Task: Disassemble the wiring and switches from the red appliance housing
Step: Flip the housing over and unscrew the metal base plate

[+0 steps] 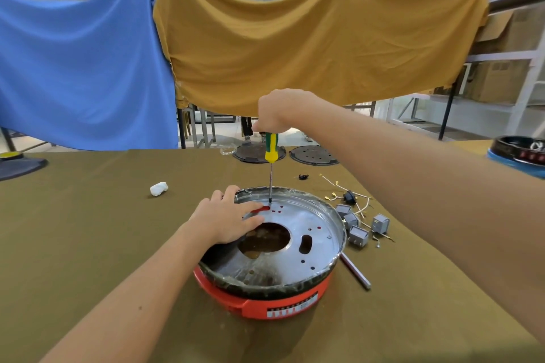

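- Red appliance housing (259,300): set on the olive-covered table (88,230), metal plate (295,233) uppermost.
- Screwdriver (270,153): held upright, handle clasped by the right hand (277,110), tip on the plate.
- Left hand (227,216): laid flat on the plate, fingers spread.
- Grey switches (358,225): placed just beside the housing.

Two bare forearms and hands (227,219), no sleeves visible

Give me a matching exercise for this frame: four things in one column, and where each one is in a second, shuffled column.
Things:
1. screwdriver
2. left hand
3. grey switches
4. white wad

Places:
A. on the cloth to the left of the red housing
B. loose on the cloth to the right of the housing
C. upright in the right hand, tip down on the metal plate
D. flat on the plate's left side

Pairs: 1-C, 2-D, 3-B, 4-A
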### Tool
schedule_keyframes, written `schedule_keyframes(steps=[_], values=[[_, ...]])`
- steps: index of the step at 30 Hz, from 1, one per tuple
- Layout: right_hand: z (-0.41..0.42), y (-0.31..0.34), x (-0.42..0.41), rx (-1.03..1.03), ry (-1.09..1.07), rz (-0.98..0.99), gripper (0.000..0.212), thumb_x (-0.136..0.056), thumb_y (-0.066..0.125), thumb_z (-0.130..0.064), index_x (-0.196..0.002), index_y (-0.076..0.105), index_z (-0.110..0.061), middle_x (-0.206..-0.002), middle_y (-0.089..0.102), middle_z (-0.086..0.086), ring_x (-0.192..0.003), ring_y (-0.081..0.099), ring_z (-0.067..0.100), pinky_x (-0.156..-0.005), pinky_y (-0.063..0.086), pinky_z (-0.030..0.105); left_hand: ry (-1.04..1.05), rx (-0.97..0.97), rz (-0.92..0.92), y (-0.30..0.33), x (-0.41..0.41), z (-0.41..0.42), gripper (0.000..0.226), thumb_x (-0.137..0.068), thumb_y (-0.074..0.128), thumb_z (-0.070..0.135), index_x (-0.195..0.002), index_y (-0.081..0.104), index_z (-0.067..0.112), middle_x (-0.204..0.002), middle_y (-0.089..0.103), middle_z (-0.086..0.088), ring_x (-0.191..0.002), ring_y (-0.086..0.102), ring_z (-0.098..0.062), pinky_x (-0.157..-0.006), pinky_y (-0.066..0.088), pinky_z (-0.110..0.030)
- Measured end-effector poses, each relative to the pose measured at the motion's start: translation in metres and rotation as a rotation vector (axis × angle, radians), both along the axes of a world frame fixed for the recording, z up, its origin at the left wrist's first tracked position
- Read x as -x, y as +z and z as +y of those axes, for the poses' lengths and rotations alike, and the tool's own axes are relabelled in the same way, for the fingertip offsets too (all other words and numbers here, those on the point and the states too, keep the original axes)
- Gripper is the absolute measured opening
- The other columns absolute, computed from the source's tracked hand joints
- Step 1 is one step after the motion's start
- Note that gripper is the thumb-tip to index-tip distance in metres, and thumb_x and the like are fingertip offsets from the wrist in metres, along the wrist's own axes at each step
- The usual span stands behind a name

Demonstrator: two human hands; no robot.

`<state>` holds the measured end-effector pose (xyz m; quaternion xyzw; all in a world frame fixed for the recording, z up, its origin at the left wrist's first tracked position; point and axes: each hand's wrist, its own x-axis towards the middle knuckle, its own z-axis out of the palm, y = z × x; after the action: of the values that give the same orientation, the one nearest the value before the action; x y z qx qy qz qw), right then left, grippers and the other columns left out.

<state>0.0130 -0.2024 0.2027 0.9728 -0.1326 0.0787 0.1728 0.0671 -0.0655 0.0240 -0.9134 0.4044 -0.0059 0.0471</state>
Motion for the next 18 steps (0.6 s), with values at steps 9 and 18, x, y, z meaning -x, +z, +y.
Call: schedule_keyframes(steps=[9, 18], values=[[-0.003, 0.017, 0.007, -0.538, 0.183, 0.204, 0.016, -0.096, 0.062, -0.008, -0.103, 0.056, -0.022, -0.108, 0.054, 0.008, -0.084, 0.055, 0.017, -0.068, 0.054, 0.027, -0.003, 0.001, -0.02, -0.002, -0.001, 0.001, 0.055, -0.092, 0.017, 0.075, -0.146, 0.021, 0.059, -0.161, 0.012, -0.005, -0.14, 0.027, -0.036, -0.108, 0.033, -0.047], [0.004, 0.004, 0.001, -0.02, -0.003, 0.065, 0.046, -0.104, 0.042, -0.047, -0.078, 0.052, -0.01, -0.074, 0.05, 0.001, -0.06, 0.045, 0.016, -0.057, 0.037, 0.029, 0.004, -0.001, 0.001, 0.0, 0.0, 0.0, 0.056, -0.092, 0.018, 0.075, -0.146, 0.021, 0.059, -0.163, 0.01, -0.004, -0.143, 0.024, -0.036, -0.11, 0.032, -0.049]])
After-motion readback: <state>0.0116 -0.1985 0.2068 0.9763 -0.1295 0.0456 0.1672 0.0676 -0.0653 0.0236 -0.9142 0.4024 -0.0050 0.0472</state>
